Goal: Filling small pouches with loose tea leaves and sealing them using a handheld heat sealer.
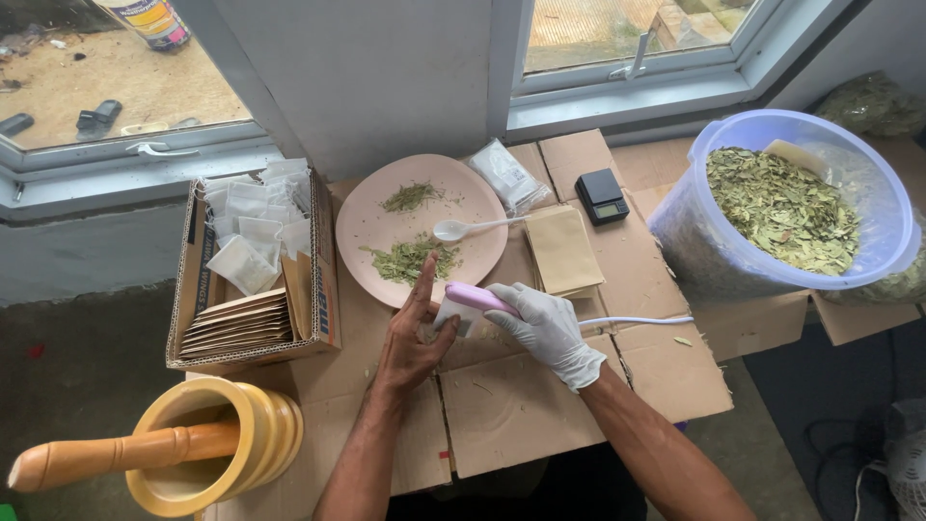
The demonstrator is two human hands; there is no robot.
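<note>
My right hand (546, 331), in a white glove, grips a small pink and white handheld sealer (470, 301) whose white cord (632, 320) runs off to the right. My bare left hand (413, 338) is pressed against the sealer's left end, fingers stretched upward; a small white sachet seems to sit between hand and sealer, mostly hidden. Just beyond them lies a pink plate (376, 222) with two heaps of dried green leaves (410, 259) and a white spoon (463, 228).
Flattened cardboard (511, 405) covers the work surface. A cardboard box (193, 289) of white sachets and brown envelopes stands left; a yellow mortar with wooden pestle (207, 449) sits at front left. Brown envelopes (561, 249), a black pocket scale (601, 196) and a plastic tub of dried leaves (781, 207) lie right.
</note>
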